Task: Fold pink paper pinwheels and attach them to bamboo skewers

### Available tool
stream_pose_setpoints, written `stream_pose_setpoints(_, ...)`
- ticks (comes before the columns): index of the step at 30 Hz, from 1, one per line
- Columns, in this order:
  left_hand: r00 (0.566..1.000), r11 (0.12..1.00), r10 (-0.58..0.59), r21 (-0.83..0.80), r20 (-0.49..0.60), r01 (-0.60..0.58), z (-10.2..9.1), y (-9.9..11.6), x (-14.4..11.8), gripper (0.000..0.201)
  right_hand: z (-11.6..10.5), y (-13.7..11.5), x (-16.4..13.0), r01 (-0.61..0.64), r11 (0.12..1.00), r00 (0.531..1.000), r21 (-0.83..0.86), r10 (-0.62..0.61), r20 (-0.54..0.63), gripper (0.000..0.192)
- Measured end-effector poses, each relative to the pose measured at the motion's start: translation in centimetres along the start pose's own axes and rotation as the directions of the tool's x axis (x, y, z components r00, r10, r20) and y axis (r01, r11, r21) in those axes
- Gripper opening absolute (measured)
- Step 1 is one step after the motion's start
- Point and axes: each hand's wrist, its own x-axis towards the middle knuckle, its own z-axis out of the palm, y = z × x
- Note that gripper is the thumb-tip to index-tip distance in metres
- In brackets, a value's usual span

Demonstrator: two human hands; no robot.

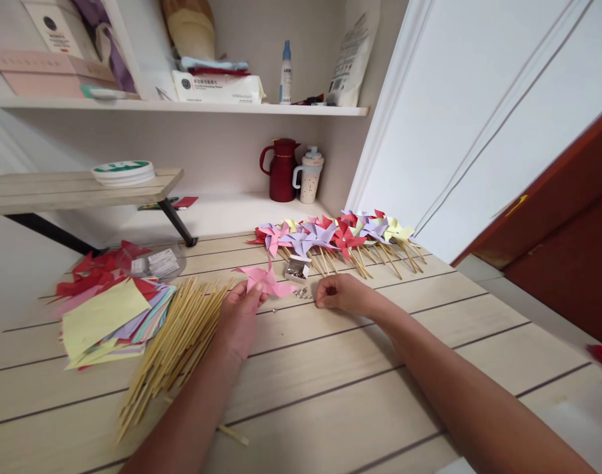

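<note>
Just above the middle of the frame, the left hand pinches a pink pinwheel flat against the wooden table, probably to stop the folds springing open. Right hand is curled tight with fingertips together beside the small metal pins, looks like it's picking one, can't tell if it has any. Both forearms reach in from the bottom edge. Bamboo sticks lie left of the left hand, finished pinwheels lined up behind.

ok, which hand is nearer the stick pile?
Left. The left hand is just right of the stick pile, holding a pink pinwheel; the right hand is farther right.
</note>
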Motion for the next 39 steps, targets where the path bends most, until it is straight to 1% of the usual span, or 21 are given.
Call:
stream_pose_setpoints(6,1.0,1.0,-0.008,0.006,-0.018,0.008,-0.1,-0.2,0.1,0.024,0.1,-0.4,0.0,-0.016,1.0,0.996,-0.018,0.014,-0.087,0.006)
stream_pose_setpoints(12,1.0,1.0,-0.018,-0.013,-0.009,0.017,0.1,0.0,0.1,0.024,-0.2,-0.6,-0.2,-0.021,0.999,0.998,0.044,0.023,-0.064,0.011)
stream_pose_setpoints(16,1.0,1.0,-0.012,-0.025,-0.003,0.012,0.0,-0.1,0.1,0.022,-0.3,-0.2,-0.2,-0.03,0.996,0.997,0.083,0.036,-0.073,0.01)
stream_pose_setpoints(21,1.0,1.0,-0.007,-0.023,0.004,0.007,0.0,-0.1,0.1,0.021,-0.2,0.0,0.0,-0.011,1.0,0.995,-0.002,0.011,-0.097,0.006)
stream_pose_setpoints(26,1.0,1.0,-0.016,-0.01,-0.001,0.015,0.1,0.0,0.0,0.022,0.4,-0.5,0.2,-0.032,0.993,0.986,-0.116,0.012,-0.169,0.007)
stream_pose_setpoints(28,1.0,1.0,-0.014,-0.006,0.004,0.014,0.0,-0.1,0.0,0.022,0.3,-0.8,0.0,-0.022,0.993,0.991,-0.117,0.006,-0.137,0.009)
stream_pose_setpoints(30,1.0,1.0,-0.011,-0.006,0.011,0.011,-0.1,-0.2,0.1,0.022,0.1,-1.0,-0.2,-0.007,0.997,1.0,-0.078,0.004,-0.029,0.01)
stream_pose_setpoints(32,1.0,1.0,-0.012,0.003,0.014,0.012,-0.2,-0.3,0.1,0.021,-0.1,-1.1,-0.4,-0.006,0.999,0.997,-0.054,0.01,0.077,0.009)
stream_pose_setpoints(33,1.0,1.0,-0.013,0.01,0.017,0.013,-0.2,-0.3,0.1,0.021,-0.1,-1.1,-0.5,-0.01,0.998,0.995,-0.055,0.016,0.102,0.008)
stream_pose_setpoints(34,1.0,1.0,-0.014,0.015,0.02,0.013,-0.3,-0.4,0.2,0.021,-0.1,-1.1,-0.5,-0.015,0.998,0.995,-0.065,0.022,0.101,0.008)
stream_pose_setpoints(36,1.0,1.0,-0.012,0.009,0.028,0.011,-0.3,-0.4,0.2,0.021,0.2,-0.9,-0.3,-0.028,0.996,0.998,-0.083,0.032,0.055,0.009)
stream_pose_setpoints(39,0.999,1.0,-0.004,-0.016,0.04,0.005,-0.3,-0.4,0.3,0.02,0.7,-0.7,-0.1,-0.04,0.994,0.998,-0.102,0.035,-0.045,0.01)
